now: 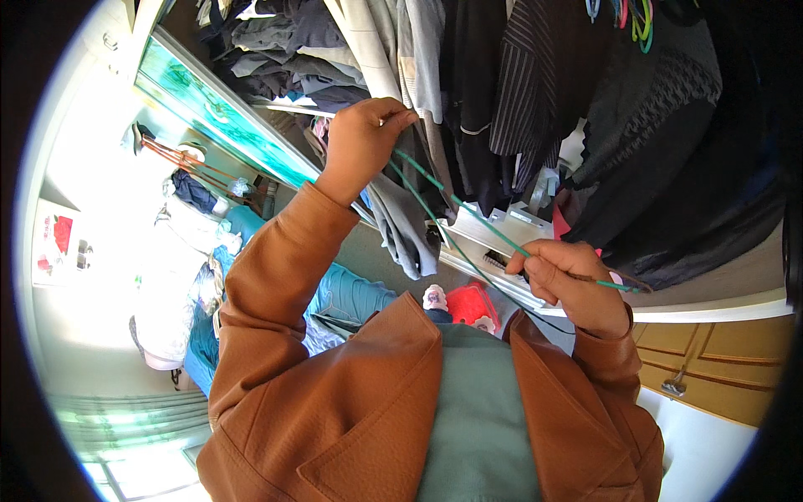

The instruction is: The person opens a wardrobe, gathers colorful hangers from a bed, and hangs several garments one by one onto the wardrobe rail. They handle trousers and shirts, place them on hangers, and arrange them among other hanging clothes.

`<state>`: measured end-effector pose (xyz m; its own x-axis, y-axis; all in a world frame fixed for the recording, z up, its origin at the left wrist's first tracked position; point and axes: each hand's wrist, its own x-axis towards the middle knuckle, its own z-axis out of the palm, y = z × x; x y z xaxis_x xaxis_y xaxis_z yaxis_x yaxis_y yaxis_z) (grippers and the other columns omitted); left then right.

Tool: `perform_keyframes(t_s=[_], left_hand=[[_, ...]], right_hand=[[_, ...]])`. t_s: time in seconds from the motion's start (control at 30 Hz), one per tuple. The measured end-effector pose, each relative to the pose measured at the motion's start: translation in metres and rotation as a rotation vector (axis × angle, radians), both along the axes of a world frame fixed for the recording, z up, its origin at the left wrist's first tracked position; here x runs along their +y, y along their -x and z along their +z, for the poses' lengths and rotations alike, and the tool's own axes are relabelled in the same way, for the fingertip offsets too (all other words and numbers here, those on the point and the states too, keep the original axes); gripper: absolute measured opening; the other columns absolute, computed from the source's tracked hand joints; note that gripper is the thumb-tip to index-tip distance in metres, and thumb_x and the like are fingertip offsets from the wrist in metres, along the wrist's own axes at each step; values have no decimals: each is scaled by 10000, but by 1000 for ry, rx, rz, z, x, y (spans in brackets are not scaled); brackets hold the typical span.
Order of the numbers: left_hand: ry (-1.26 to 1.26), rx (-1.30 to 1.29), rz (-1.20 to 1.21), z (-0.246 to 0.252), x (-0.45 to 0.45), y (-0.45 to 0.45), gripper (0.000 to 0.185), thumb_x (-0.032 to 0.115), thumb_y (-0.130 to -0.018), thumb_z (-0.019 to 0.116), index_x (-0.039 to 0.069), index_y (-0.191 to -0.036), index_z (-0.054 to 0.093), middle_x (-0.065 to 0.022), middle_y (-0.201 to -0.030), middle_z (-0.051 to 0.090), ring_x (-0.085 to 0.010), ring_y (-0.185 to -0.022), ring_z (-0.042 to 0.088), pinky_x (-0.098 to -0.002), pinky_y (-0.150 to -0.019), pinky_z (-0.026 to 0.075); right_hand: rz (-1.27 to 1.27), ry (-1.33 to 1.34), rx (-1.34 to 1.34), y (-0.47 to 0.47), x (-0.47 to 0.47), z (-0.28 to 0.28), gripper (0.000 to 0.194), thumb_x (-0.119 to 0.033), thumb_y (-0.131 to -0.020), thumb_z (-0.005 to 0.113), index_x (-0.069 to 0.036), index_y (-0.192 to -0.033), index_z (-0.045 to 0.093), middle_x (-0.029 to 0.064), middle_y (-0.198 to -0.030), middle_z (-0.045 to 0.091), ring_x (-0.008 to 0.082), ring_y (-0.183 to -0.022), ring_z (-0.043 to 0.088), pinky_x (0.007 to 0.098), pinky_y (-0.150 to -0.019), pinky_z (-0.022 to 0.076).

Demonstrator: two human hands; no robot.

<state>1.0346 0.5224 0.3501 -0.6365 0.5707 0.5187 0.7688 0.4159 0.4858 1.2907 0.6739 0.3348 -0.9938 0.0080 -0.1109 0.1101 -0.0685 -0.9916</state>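
A thin green clothes hanger [495, 231] slants across the space before me, one narrow corner just below my left hand. My right hand [568, 276] grips it near its hook end, which shows brown past my fingers. Thumb and fingertips of my left hand [364, 147] are pinched together at the wardrobe's front. I cannot tell whether cloth is between them. Grey trousers [408, 235] hang below that hand, in part behind the hanger.
Dark garments [527, 88] hang inside the open wardrobe, beside stacked folded clothes [295, 56]. Coloured hangers [640, 22] are at upper right. A teal sliding door panel [219, 119] stands left. Below are a red object [470, 306] and blue bedding [351, 292].
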Motion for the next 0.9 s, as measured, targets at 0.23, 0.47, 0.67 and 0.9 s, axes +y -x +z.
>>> perform_keyframes(t_s=[0.23,0.47,0.67,0.9], left_hand=[[19,33,-304,5,11,-48,125,126,-777,712,30,-851,682,-89,-764,638,-178,-656,599,-272,-595,461],[180,748,-573,79,5,-26,216,215,-786,700,41,-911,671,-93,-873,641,-272,-712,616,-331,-634,482],[311,483,-637,96,7,-13,157,135,-819,664,20,-927,660,-101,-835,646,-248,-743,627,-306,-667,485],[64,319,-491,102,6,-19,163,164,-818,686,18,-890,686,-103,-756,665,-183,-668,656,-256,-615,497]], right_hand=[[22,107,103,56,0,-24,235,-152,-958,472,30,-962,619,-37,-571,416,29,-516,356,192,-473,267],[-12,82,371,48,32,7,248,-164,-969,466,17,-979,635,-33,-570,418,33,-512,360,177,-474,271],[309,598,449,58,59,-25,488,-348,-936,503,23,-1251,474,79,-846,554,150,-710,565,268,-619,456],[-2,776,341,60,52,-104,335,-208,-928,503,0,-1190,496,119,-1042,583,221,-836,620,348,-712,504]])
